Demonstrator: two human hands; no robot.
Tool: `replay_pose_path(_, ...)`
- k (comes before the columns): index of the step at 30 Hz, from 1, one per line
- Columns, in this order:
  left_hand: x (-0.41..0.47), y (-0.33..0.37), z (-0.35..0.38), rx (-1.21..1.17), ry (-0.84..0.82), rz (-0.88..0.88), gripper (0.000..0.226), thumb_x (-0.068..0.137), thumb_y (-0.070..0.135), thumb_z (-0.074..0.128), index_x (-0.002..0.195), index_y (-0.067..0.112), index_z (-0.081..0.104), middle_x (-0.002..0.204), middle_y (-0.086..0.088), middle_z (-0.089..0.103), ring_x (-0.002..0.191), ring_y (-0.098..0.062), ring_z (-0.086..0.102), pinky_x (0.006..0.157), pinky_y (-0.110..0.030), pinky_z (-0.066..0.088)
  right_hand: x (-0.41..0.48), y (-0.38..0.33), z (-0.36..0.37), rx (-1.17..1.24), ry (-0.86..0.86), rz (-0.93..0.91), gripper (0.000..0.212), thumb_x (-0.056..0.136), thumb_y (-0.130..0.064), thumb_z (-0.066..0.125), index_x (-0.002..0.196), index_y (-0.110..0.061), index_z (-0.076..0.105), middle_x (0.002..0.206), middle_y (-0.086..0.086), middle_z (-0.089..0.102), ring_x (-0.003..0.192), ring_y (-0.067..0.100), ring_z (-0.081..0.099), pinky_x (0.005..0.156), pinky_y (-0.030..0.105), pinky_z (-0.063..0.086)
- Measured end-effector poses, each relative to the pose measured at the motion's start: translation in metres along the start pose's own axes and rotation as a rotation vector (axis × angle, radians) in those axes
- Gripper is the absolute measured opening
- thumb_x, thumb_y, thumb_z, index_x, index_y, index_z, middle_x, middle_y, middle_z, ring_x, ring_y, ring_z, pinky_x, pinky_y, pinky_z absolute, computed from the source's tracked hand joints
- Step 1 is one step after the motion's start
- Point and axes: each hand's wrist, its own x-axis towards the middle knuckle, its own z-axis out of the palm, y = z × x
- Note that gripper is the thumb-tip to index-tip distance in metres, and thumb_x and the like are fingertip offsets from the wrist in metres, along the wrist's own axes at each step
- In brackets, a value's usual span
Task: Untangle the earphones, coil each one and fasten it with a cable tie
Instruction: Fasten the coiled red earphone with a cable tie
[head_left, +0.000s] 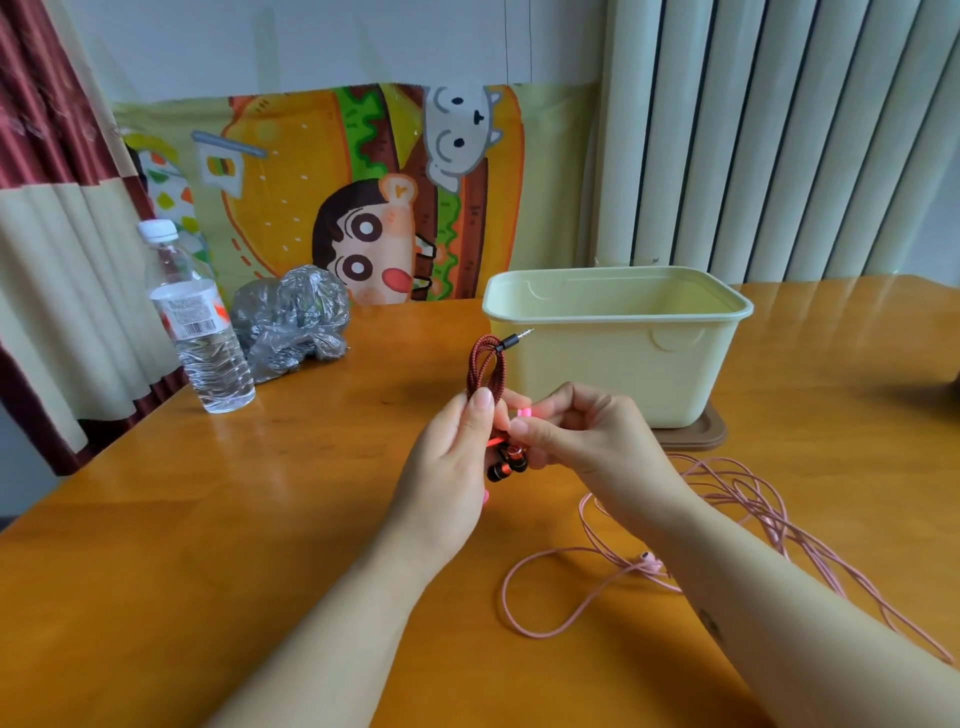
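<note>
Gripping the red earphones (485, 364) as a coil over the middle of the table (260, 493), the left hand (452, 462) is curling round the bundle's waist, thumb pressing on it, while the right hand (576, 441) is pinching at the same spot, where a thin reddish strip (494, 442), possibly the tie, is showing. If either grip is easing before the tie is closing, the loops are likely springing apart and the dangling buds slipping out. The pink earphones (727, 493) are lying loose toward the right edge, under the right forearm, which is risking dragging them into a fresh tangle.
</note>
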Motion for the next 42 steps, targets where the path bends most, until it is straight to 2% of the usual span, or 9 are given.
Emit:
replay_pose_path(3,-0.001,0.001,0.001,-0.042,0.011,0.014,0.037,0.095,0.05,0.034,0.068,0.038,0.057,0.088,0.012,0.066,0.093,-0.031,0.067,0.056,-0.026,0.043,0.001,0.002,0.0,0.055,-0.024,-0.004,0.028,0.062,-0.025,0.076,0.075,-0.005,0.062,0.056,0.003,0.063,0.054,0.013,0.058,0.059,0.022,0.05)
replay_pose_path(14,0.001,0.002,-0.005,-0.16,0.027,-0.01,0.034,0.09,0.053,0.044,0.07,0.031,0.061,0.08,0.011,0.064,0.095,-0.026,0.064,0.076,-0.056,0.044,0.002,-0.002,-0.004,0.406,-0.123,0.11,0.014,0.079,-0.014,0.064,0.088,-0.003,0.062,0.077,0.012,0.069,0.067,0.015,0.065,0.065,0.022,0.056)
replay_pose_path(18,0.005,0.001,-0.011,-0.188,0.063,-0.028,0.039,0.095,0.036,0.038,0.065,0.026,0.061,0.073,0.006,0.064,0.082,-0.022,0.062,0.075,-0.038,0.049,0.004,-0.004,-0.005,0.473,-0.048,0.159,0.011,0.089,-0.002,0.052,0.083,-0.006,0.06,0.071,0.009,0.065,0.059,0.013,0.062,0.059,0.02,0.055)
replay_pose_path(20,0.006,-0.002,-0.013,-0.123,0.08,-0.101,0.045,0.1,0.03,0.035,0.063,0.025,0.06,0.07,0.007,0.065,0.08,-0.023,0.062,0.075,-0.044,0.052,0.005,-0.005,-0.009,0.477,0.014,0.149,0.005,0.084,-0.007,0.059,0.079,-0.008,0.059,0.065,0.006,0.061,0.055,0.011,0.057,0.055,0.018,0.052)
replay_pose_path(25,0.006,-0.003,-0.013,0.176,0.122,-0.221,0.044,0.102,0.033,0.031,0.068,0.027,0.057,0.101,0.008,0.066,0.109,-0.018,0.058,0.097,-0.042,0.046,0.009,-0.004,-0.015,0.405,0.192,0.118,0.015,0.075,-0.015,0.069,0.083,-0.007,0.06,0.075,0.007,0.069,0.057,0.011,0.059,0.057,0.018,0.053)
replay_pose_path(28,0.003,0.006,-0.01,0.272,0.082,-0.216,0.042,0.103,0.031,0.029,0.073,0.017,0.054,0.089,0.006,0.066,0.097,-0.015,0.061,0.079,-0.026,0.048,0.011,-0.005,-0.015,0.304,0.332,0.06,0.007,0.084,-0.007,0.067,0.084,-0.007,0.06,0.081,0.008,0.072,0.06,0.012,0.059,0.059,0.019,0.052)
replay_pose_path(34,-0.013,0.01,0.006,0.045,-0.323,-0.47,0.034,0.102,0.029,0.036,0.085,0.015,0.061,0.057,0.008,0.045,0.069,-0.013,0.057,0.072,-0.029,0.044,0.006,-0.013,-0.006,-0.232,0.365,-0.167,0.013,0.082,-0.012,0.072,0.073,-0.019,0.066,0.073,-0.003,0.069,0.058,0.002,0.056,0.06,0.015,0.046)
replay_pose_path(37,-0.013,0.009,0.01,-0.08,-0.305,-0.55,0.033,0.101,0.026,0.038,0.087,0.014,0.065,0.053,0.008,0.042,0.064,-0.012,0.053,0.075,-0.028,0.039,-0.002,-0.014,0.001,-0.597,0.222,-0.281,0.013,0.083,-0.013,0.069,0.076,-0.024,0.067,0.071,-0.007,0.063,0.062,0.002,0.058,0.056,0.008,0.043)
replay_pose_path(42,-0.006,0.012,0.003,-0.379,-0.167,-0.664,0.029,0.1,0.015,0.037,0.082,0.008,0.06,0.052,0.0,0.039,0.057,-0.017,0.048,0.079,-0.038,0.036,-0.005,-0.009,0.006,-0.867,0.097,-0.501,0.01,0.082,-0.013,0.067,0.087,-0.018,0.074,0.073,-0.023,0.056,0.075,0.01,0.055,0.067,0.025,0.049)
